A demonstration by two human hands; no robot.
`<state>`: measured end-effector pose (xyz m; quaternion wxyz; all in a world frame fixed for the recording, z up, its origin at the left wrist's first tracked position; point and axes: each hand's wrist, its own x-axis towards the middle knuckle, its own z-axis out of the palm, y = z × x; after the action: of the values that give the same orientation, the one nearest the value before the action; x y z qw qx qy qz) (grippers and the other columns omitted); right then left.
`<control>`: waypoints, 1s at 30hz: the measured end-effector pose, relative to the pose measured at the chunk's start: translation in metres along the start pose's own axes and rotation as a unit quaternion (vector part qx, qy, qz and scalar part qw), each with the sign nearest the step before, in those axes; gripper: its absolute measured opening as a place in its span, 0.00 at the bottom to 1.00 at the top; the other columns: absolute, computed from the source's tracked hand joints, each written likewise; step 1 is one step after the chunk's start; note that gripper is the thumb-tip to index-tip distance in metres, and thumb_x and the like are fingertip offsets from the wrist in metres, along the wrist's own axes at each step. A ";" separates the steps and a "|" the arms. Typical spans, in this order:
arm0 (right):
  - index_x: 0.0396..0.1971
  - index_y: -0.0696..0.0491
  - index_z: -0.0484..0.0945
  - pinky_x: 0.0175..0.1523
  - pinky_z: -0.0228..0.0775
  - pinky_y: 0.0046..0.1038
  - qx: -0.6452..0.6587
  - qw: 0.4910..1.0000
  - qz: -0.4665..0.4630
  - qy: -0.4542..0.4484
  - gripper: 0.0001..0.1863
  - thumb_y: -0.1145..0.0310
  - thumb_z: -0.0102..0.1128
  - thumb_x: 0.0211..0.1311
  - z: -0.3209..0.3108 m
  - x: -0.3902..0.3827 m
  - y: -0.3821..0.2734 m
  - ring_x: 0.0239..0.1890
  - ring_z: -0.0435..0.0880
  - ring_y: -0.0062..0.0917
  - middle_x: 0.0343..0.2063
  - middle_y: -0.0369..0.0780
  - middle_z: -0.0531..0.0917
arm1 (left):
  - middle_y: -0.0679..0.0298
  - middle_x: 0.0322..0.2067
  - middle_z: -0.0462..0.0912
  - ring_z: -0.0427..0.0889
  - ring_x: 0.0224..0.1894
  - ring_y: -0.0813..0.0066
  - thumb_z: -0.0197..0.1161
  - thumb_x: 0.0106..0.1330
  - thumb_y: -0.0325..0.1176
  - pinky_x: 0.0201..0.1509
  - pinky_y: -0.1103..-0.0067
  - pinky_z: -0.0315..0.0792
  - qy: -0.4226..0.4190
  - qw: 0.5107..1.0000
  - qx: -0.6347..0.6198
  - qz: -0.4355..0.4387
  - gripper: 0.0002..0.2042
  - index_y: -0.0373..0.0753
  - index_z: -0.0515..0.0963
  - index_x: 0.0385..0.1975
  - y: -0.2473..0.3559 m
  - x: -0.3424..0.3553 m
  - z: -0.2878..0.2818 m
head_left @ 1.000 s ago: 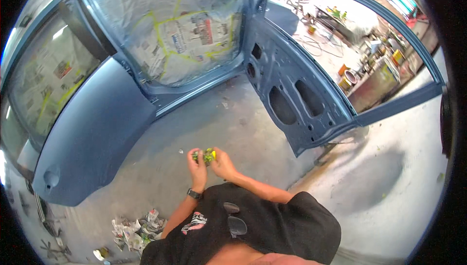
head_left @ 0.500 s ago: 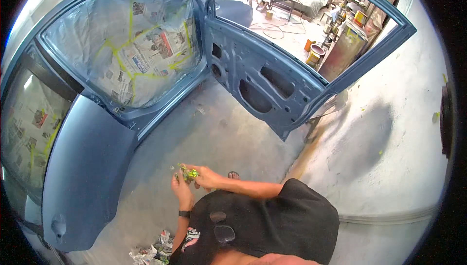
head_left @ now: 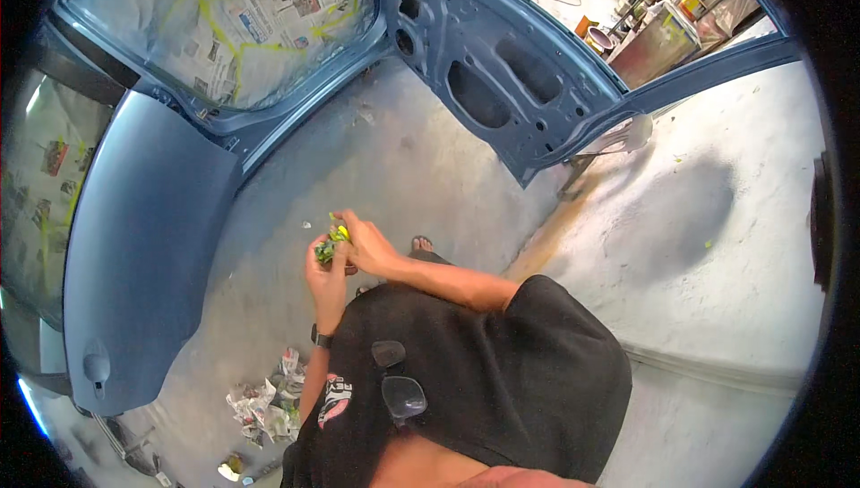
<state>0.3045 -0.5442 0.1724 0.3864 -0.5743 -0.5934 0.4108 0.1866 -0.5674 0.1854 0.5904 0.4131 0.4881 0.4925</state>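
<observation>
A crumpled wad of yellow-green masking tape sits between my two hands, above the floor in front of my body. My left hand, with a dark watch on its wrist, is closed around the lower, darker part of the wad. From the right side, my right hand pinches the upper yellow part with its fingertips. The wad's inner layers are too small to make out. Beyond my hands stand a blue car door swung open and a door opening covered with plastic sheet and newspaper.
Another blue door stands at the left. Crumpled newspaper lies on the floor near my left elbow. A whitish wall with a dark sprayed patch rises at the right. Paint cans and clutter fill the far right.
The view has tilted downward, so the car and doors sit higher in the picture. My hands have shifted around the tape wad, which both still hold. More crumpled newspaper shows.
</observation>
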 end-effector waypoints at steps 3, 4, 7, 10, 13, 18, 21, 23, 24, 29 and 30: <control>0.55 0.63 0.62 0.41 0.72 0.39 0.035 0.994 0.097 -0.045 0.24 0.71 0.51 0.60 0.013 -0.006 -0.012 0.35 0.81 0.49 0.30 0.54 0.81 | 0.68 0.31 0.78 0.73 0.29 0.86 0.56 0.70 0.38 0.29 0.84 0.71 0.022 0.998 0.055 0.037 0.11 0.35 0.74 0.40 -0.014 0.004 -0.026; 0.55 0.63 0.63 0.40 0.73 0.39 0.003 0.997 0.070 -0.036 0.23 0.71 0.50 0.61 0.023 -0.007 -0.005 0.34 0.82 0.46 0.30 0.54 0.81 | 0.68 0.32 0.78 0.73 0.29 0.86 0.55 0.70 0.38 0.29 0.85 0.70 0.034 0.995 0.088 0.034 0.11 0.35 0.74 0.41 -0.021 0.007 -0.038; 0.53 0.63 0.64 0.39 0.73 0.38 0.014 0.997 0.070 -0.035 0.20 0.72 0.48 0.62 0.041 -0.008 0.001 0.33 0.83 0.42 0.30 0.53 0.81 | 0.69 0.32 0.78 0.74 0.30 0.87 0.54 0.71 0.37 0.29 0.85 0.69 0.060 0.988 0.138 0.043 0.11 0.34 0.75 0.41 -0.026 0.001 -0.049; 0.51 0.63 0.66 0.38 0.74 0.37 0.047 0.995 0.083 -0.029 0.18 0.72 0.47 0.63 0.049 -0.002 0.001 0.33 0.84 0.39 0.31 0.53 0.81 | 0.70 0.29 0.77 0.74 0.28 0.87 0.54 0.71 0.35 0.29 0.85 0.69 0.081 0.978 0.164 0.099 0.10 0.34 0.75 0.41 -0.004 -0.009 -0.042; 0.51 0.63 0.67 0.37 0.74 0.36 0.075 0.992 0.098 -0.035 0.17 0.72 0.47 0.63 0.041 -0.001 -0.023 0.32 0.84 0.38 0.32 0.53 0.81 | 0.69 0.28 0.77 0.74 0.28 0.87 0.57 0.69 0.33 0.30 0.85 0.70 0.084 0.981 0.135 0.114 0.10 0.33 0.74 0.42 0.001 -0.010 -0.037; 0.51 0.63 0.67 0.35 0.74 0.33 0.076 0.991 0.103 -0.028 0.19 0.70 0.49 0.62 0.048 -0.002 -0.021 0.28 0.82 0.32 0.30 0.49 0.82 | 0.68 0.28 0.78 0.74 0.28 0.86 0.63 0.65 0.35 0.30 0.85 0.69 0.080 0.990 0.110 0.047 0.12 0.34 0.75 0.41 -0.008 -0.009 -0.052; 0.51 0.63 0.68 0.32 0.74 0.30 0.069 0.987 0.138 -0.049 0.19 0.70 0.49 0.62 0.043 -0.005 -0.027 0.27 0.81 0.28 0.28 0.47 0.81 | 0.68 0.26 0.78 0.74 0.29 0.86 0.58 0.68 0.39 0.30 0.85 0.69 0.097 0.979 0.173 0.055 0.12 0.34 0.75 0.39 -0.008 -0.010 -0.050; 0.51 0.63 0.68 0.28 0.72 0.28 0.085 0.989 0.112 -0.042 0.19 0.69 0.49 0.62 0.050 -0.005 -0.004 0.25 0.80 0.26 0.27 0.45 0.81 | 0.66 0.27 0.78 0.74 0.29 0.84 0.56 0.70 0.40 0.30 0.83 0.70 0.118 0.971 0.202 0.052 0.13 0.34 0.74 0.40 -0.025 -0.004 -0.053; 0.50 0.62 0.69 0.25 0.71 0.26 0.110 0.990 0.083 -0.038 0.18 0.69 0.49 0.63 0.059 -0.004 0.000 0.22 0.78 0.24 0.26 0.43 0.80 | 0.64 0.28 0.78 0.75 0.29 0.83 0.53 0.71 0.41 0.31 0.82 0.71 0.143 0.959 0.238 0.050 0.15 0.34 0.74 0.41 -0.032 -0.001 -0.062; 0.47 0.63 0.72 0.27 0.70 0.26 0.118 0.985 0.098 -0.083 0.19 0.63 0.53 0.64 0.041 -0.001 -0.025 0.22 0.76 0.20 0.23 0.41 0.80 | 0.56 0.40 0.78 0.82 0.37 0.66 0.48 0.73 0.38 0.43 0.70 0.80 0.143 0.961 -0.229 -0.061 0.14 0.31 0.67 0.47 -0.036 0.011 -0.087; 0.47 0.63 0.72 0.27 0.70 0.26 0.117 0.982 0.112 -0.101 0.19 0.63 0.53 0.64 0.034 -0.002 -0.029 0.22 0.76 0.20 0.23 0.41 0.80 | 0.56 0.40 0.78 0.82 0.37 0.66 0.48 0.73 0.38 0.43 0.70 0.80 0.163 0.957 -0.231 -0.072 0.14 0.31 0.67 0.47 -0.028 0.008 -0.083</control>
<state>0.2625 -0.5474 0.1871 0.3407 -0.5434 -0.5090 0.5741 0.1106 -0.5640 0.1415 0.6163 0.1435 0.4790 0.6084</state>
